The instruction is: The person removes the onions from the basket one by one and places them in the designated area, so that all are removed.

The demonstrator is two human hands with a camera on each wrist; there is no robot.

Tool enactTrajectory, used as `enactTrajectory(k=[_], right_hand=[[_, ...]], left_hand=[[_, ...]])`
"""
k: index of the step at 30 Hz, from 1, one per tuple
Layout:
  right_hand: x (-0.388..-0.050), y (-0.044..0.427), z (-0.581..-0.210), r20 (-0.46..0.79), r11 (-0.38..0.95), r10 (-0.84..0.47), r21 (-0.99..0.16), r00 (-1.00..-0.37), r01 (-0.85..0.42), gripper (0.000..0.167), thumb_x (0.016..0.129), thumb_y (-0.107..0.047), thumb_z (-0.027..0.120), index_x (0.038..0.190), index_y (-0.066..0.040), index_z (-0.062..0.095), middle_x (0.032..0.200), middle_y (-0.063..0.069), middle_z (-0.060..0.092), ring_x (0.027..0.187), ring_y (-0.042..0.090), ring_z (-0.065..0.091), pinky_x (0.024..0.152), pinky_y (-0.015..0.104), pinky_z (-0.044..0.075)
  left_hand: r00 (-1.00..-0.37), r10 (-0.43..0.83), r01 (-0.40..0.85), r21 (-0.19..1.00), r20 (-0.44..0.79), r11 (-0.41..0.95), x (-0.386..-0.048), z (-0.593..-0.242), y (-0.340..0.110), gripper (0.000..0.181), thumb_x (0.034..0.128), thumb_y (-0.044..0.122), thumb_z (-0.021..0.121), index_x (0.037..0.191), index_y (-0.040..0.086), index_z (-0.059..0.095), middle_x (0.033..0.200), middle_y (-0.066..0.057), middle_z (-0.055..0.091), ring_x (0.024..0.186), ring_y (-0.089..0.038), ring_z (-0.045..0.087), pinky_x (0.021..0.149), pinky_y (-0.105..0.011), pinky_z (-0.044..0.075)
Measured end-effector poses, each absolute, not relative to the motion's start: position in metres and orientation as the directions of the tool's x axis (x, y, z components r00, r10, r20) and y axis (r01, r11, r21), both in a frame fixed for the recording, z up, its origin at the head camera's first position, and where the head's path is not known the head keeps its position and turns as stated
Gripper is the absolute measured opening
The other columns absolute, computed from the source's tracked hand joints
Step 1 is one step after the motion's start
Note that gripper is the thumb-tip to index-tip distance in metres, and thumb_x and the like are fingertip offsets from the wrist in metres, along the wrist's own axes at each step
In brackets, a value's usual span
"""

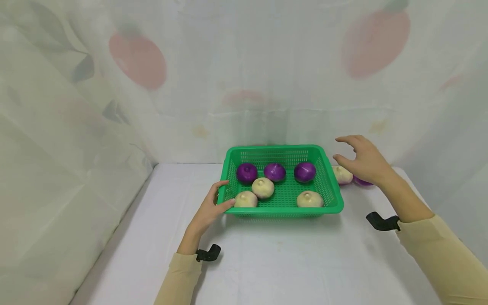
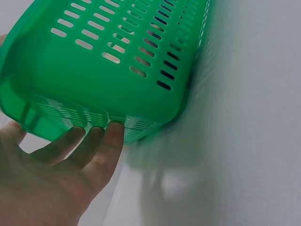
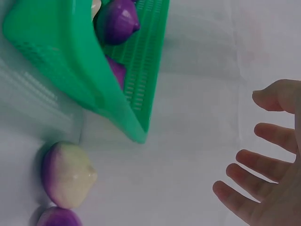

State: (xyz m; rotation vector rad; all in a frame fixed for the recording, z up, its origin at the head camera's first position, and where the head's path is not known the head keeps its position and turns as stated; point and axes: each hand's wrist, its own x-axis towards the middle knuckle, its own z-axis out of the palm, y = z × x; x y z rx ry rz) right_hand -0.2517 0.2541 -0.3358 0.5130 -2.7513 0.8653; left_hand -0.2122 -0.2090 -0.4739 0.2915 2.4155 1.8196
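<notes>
A green plastic basket (image 1: 282,210) with slotted sides stands on the table, holding three purple onions (image 1: 274,172) and three pale turnips (image 1: 263,188). My left hand (image 1: 211,208) grips the basket's front left corner. In the left wrist view, its fingers (image 2: 106,153) touch the outer wall. To the right of the basket, my right hand (image 1: 364,161) is raised, with fingers spread and nothing in them. Below it, a white and purple turnip (image 3: 69,175) lies on the table beside another purple onion (image 3: 59,217), which is partly cut off in the right wrist view.
A white cloth covers the table (image 1: 267,262). Behind it hangs a pale curtain (image 1: 244,55) with faded red fruit prints, close to the basket's back rim. More of this sheeting (image 1: 57,169) hangs along the left side.
</notes>
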Motion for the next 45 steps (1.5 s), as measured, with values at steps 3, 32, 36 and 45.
enactTrajectory(k=[3,32,36,45], right_hand=[[-0.252,0.247,-0.333,0.299,0.751,-0.291,-0.517,-0.909,-0.41,0.052,0.097,-0.027,0.067,0.141,-0.004,0.054,0.145,0.024,0.048,0.132,0.044,0.043,0.102,0.064,0.038],[-0.295,0.191,-0.368,0.189,0.762,-0.496,-0.374,-0.848,-0.529,0.052,0.094,-0.025,0.069,0.138,0.001,0.057,0.137,0.026,0.053,0.13,0.046,0.047,0.107,0.063,0.038],[-0.302,0.187,-0.381,0.164,0.77,-0.489,-0.381,-0.857,-0.512,0.054,0.093,-0.026,0.067,0.139,0.0,0.057,0.14,0.027,0.051,0.131,0.048,0.047,0.105,0.064,0.039],[-0.307,0.179,-0.396,0.099,0.78,-0.513,-0.361,-0.853,-0.511,0.057,0.093,-0.027,0.068,0.141,0.0,0.056,0.143,0.029,0.048,0.133,0.05,0.044,0.103,0.067,0.04]], left_hand=[[-0.977,0.209,0.088,0.96,0.031,0.266,-0.213,-0.474,-0.209,0.071,0.0916,0.043,0.076,0.151,0.038,0.037,0.163,-0.002,0.024,0.152,-0.036,0.019,0.116,-0.065,0.022],[-0.978,0.208,0.07,0.965,0.017,0.254,-0.213,-0.473,-0.209,0.069,0.0934,0.039,0.075,0.151,0.035,0.037,0.164,-0.003,0.023,0.152,-0.035,0.019,0.116,-0.064,0.021],[-0.979,0.203,0.065,0.965,0.012,0.254,-0.212,-0.472,-0.208,0.071,0.0933,0.038,0.075,0.152,0.034,0.036,0.164,-0.002,0.022,0.152,-0.034,0.017,0.117,-0.063,0.02],[-0.979,0.206,0.059,0.97,0.01,0.234,-0.211,-0.473,-0.209,0.073,0.0947,0.033,0.074,0.155,0.031,0.033,0.165,-0.005,0.019,0.152,-0.035,0.016,0.117,-0.063,0.021]])
